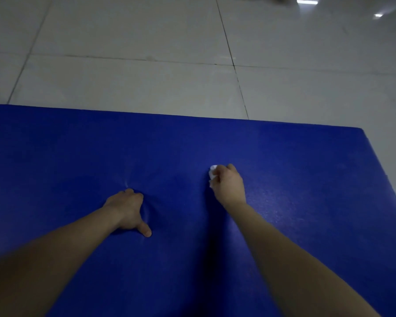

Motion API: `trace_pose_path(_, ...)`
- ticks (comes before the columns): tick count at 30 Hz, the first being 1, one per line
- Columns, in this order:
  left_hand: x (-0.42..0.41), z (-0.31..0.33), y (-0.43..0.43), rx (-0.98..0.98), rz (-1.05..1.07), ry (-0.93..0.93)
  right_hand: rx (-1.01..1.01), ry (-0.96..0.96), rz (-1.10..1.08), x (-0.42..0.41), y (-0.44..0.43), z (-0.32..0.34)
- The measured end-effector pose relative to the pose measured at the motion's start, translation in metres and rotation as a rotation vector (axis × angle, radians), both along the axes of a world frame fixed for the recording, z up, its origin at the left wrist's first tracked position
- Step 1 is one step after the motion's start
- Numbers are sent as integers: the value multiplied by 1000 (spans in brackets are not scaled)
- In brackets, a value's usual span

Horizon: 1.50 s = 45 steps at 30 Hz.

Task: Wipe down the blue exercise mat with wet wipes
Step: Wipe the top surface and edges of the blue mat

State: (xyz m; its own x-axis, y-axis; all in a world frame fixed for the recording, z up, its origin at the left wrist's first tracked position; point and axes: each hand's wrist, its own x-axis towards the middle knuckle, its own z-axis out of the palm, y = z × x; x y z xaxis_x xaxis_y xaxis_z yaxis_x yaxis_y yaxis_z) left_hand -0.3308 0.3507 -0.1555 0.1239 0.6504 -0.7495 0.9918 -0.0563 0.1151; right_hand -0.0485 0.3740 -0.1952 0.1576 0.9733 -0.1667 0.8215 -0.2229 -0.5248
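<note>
A blue exercise mat [306, 191] lies flat on a pale tiled floor [124, 76] and fills the lower part of the view. Its far edge runs straight across, and its far right corner shows against the tiles.

The right hand [229, 187] rests on the mat, roughly midway between the mat's far edge and the person. Its fingers are curled round a small bunched white wipe [213, 173]. The wipe pokes out at the fingertips on the side towards the mat's far edge, and it touches the mat surface.

The left hand [126, 211] is also on the mat, to the left of the right hand, a little nearer the person and well apart from it. Its fingers are curled under into a loose fist with nothing in them that can be seen. The knuckles press down into the mat, and the thumb [146, 230] sticks out towards the right hand. The mat dips under this hand, with fine creases fanning out from just beyond the knuckles.

Both bare forearms reach in over the near part of the mat. Beyond the mat's far edge, dark grout lines cross the tiles, and bright light reflections [306, 1] show on the floor past the far right corner.
</note>
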Motion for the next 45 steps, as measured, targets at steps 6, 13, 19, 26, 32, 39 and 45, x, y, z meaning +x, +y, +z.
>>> trace_pose_path(6, -2, -1, -2, 24, -4, -14, -56, -166, -384, 127, 16, 0)
trace_pose_path(13, -2, -1, -1, 33, -26, -7, -67, -216, -485, 133, 43, -3)
trace_pose_path(19, 0, -3, 1, 32, -34, -1, 36, -108, -246, 11, 49, 6)
trace_pose_path(26, 0, 2, 0, 29, -44, 12, 75, -120, 103, -44, 34, 7)
trace_pose_path(32, 3, 8, 0, 15, -32, 16, -17, -282, 20, 46, 53, 5)
trace_pose_path(39, 6, 7, 2, 19, -38, 39, -185, -286, -477, 176, 60, 1)
trace_pose_path(45, 5, 5, 3, 19, -72, 60, -68, -131, -418, 106, 97, -8)
